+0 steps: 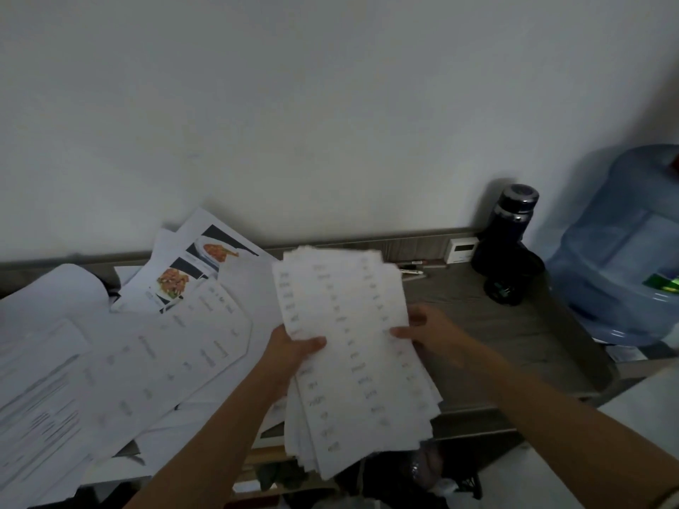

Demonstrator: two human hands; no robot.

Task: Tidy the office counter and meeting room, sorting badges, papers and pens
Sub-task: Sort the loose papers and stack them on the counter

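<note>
Paper stack (352,361) gripped by fingers of left hand (292,347) and right hand (422,328); capped dark bottle (510,236) beside water jug (624,251).

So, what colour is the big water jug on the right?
The water jug is translucent blue; the head view shows it.

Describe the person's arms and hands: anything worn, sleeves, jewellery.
The left hand and right hand are bare: no gloves or visible rings. Both forearms are uncovered, no sleeves showing. A thin band crosses the right arm at the frame's corner; bracelet or hem, unclear.
</note>
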